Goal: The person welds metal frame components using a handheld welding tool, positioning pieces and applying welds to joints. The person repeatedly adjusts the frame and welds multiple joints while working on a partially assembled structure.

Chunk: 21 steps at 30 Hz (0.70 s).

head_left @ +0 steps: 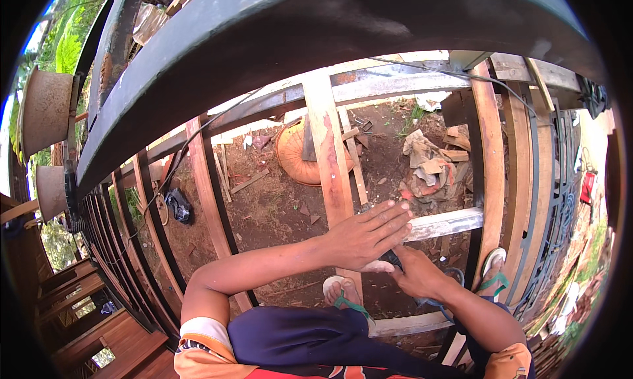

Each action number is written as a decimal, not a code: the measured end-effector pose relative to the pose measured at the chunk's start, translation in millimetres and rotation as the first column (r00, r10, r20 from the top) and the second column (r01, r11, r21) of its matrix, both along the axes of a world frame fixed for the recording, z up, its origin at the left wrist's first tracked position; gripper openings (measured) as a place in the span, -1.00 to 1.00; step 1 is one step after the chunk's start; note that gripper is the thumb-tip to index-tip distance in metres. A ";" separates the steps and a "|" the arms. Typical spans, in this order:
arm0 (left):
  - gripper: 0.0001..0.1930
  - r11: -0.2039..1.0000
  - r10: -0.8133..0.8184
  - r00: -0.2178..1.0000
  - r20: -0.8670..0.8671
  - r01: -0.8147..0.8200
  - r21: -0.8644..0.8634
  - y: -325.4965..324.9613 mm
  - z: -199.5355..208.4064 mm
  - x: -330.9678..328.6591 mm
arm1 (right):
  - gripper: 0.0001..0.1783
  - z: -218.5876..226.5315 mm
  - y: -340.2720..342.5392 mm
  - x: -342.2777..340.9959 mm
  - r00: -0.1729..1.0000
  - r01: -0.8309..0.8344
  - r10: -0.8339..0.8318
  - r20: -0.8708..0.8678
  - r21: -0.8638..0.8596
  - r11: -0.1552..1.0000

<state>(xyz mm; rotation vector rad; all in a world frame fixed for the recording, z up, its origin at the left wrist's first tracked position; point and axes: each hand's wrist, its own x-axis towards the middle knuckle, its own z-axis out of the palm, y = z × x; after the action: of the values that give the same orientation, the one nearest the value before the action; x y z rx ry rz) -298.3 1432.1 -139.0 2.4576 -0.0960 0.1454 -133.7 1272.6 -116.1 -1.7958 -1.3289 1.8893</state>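
Steadily, I'd balance on the wooden frame (326, 138), square to the pale crosspiece (448, 224), skin clear of any working end; from afar I see the left hand (366, 235) stretched flat, the right hand (422, 275) curled around a dark tool (395, 259) jutting from that grip toward the left palm, its tip hidden
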 end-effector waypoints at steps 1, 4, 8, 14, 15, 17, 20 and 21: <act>-0.07 1.000 0.001 1.000 -0.006 -0.001 -0.003 0.1 -0.7 -0.2 | -0.36 2.8 1.6 0.9 1.000 -0.008 0.008 0.003 -0.017 1.000; -0.06 1.000 -0.003 1.000 -0.017 0.003 -0.011 -0.3 -3.0 -1.8 | -0.34 5.5 4.8 1.6 1.000 -0.023 0.024 0.008 -0.037 0.999; -0.06 1.000 -0.002 1.000 -0.028 0.002 0.002 -0.3 -8.9 -6.5 | -0.33 4.1 6.1 0.6 1.000 -0.025 0.025 0.015 0.002 1.000; -0.07 0.999 -0.016 0.997 -0.073 0.019 0.038 5.9 -10.9 -7.7 | -0.33 6.4 8.4 -0.4 1.000 0.008 -0.008 0.005 0.019 1.000; -0.07 0.999 -0.022 0.997 -0.075 0.025 0.040 5.3 -9.7 -6.0 | -0.31 6.2 7.0 1.1 1.000 -0.011 0.011 0.000 0.011 1.000; -0.09 0.999 -0.030 0.997 -0.065 0.031 0.023 6.4 -5.7 -4.6 | -0.26 3.5 8.2 6.0 0.999 -0.040 0.040 -0.012 -0.003 0.999; -0.14 0.988 -0.125 0.988 0.090 0.132 -0.085 -4.6 5.3 -7.3 | -0.16 2.9 3.3 11.8 0.994 0.096 -0.098 -0.038 -0.053 0.994; -0.16 0.976 -0.154 0.975 0.161 0.176 -0.132 -11.3 11.3 -10.5 | -0.13 0.0 -3.7 11.0 0.977 0.200 -0.197 -0.081 0.035 0.979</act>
<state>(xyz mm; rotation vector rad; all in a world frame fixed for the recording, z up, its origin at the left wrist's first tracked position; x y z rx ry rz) -308.8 1420.8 -127.7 2.2792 -0.3434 0.2547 -122.7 1268.9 -116.1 -1.7444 -1.1104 1.7906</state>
